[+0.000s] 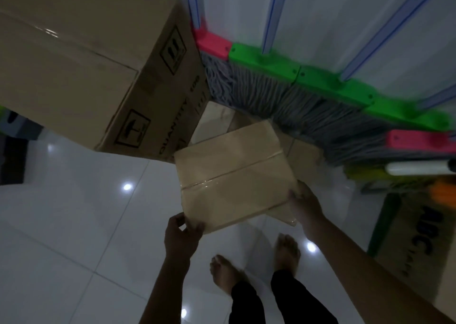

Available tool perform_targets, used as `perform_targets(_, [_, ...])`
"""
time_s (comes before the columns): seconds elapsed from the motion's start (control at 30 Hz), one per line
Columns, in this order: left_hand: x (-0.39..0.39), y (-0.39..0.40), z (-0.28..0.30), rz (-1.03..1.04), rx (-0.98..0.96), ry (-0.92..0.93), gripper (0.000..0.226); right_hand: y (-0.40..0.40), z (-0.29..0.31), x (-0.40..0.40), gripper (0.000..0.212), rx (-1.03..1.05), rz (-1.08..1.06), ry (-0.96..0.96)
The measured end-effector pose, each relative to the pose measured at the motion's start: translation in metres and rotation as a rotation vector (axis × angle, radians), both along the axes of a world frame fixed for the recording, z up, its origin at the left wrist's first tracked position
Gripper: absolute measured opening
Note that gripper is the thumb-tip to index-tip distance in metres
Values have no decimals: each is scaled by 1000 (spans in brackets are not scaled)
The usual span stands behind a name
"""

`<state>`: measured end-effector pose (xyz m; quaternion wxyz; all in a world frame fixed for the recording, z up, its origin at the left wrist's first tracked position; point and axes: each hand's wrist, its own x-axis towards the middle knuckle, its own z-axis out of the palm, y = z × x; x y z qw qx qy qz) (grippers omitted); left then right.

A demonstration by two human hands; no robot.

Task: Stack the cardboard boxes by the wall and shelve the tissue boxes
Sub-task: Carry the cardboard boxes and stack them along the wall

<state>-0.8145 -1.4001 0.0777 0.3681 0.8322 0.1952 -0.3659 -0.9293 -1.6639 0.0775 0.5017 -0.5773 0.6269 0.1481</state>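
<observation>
A small taped cardboard box [234, 175] sits in the middle of the view, above the white tiled floor. My left hand [181, 235] grips its near left corner and my right hand [304, 204] holds its near right corner. Under it lies another cardboard box [304, 154], partly hidden, close to the wall. A large cardboard box [93, 59] with printed handling symbols stands at the upper left, next to the small one. No tissue boxes are in view.
Several mops with green [266, 58] and pink [213, 43] heads lean on the white wall, grey strands hanging behind the boxes. A printed carton [419, 235] stands at the right. My bare feet [229, 272] are on the glossy floor tiles [74, 225].
</observation>
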Motion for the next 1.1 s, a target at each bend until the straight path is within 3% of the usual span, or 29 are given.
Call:
perform_targets(0.1, [-13, -9, -17, -23, 34, 21, 64, 3, -18, 3, 52, -94, -33, 7])
perform_targets(0.23, [-32, -21, -35, -126, -19, 13, 91, 2, -28, 8, 62, -110, -21, -32])
perform_targets(0.37, [-41, -29, -48, -122, -25, -16, 103, -12, -37, 33, 64, -117, 91, -129])
perform_targets(0.53, [-37, -43, -58, 10, -107, 69, 94, -24, -41, 85, 74, -12, -246, -298])
perform_targets(0.6, [-32, -52, -55, -27, -110, 16, 97, -19, -45, 97, 61, -26, -269, -257])
perform_targets(0.67, [-28, -61, -51, -47, -82, -44, 98, -8, -46, 102, 54, -6, -178, -200])
perform_targets(0.73, [-23, -68, -50, -9, -95, -47, 104, 1, -48, 103, 62, 48, -69, -209])
perform_targets(0.87, [-10, -75, -57, 57, -156, -55, 106, -3, -50, 111, 80, 203, -59, -296])
perform_targets(1.1, [-3, -86, -66, -12, -113, -119, 109, -14, -54, 126, 100, 221, 105, -244])
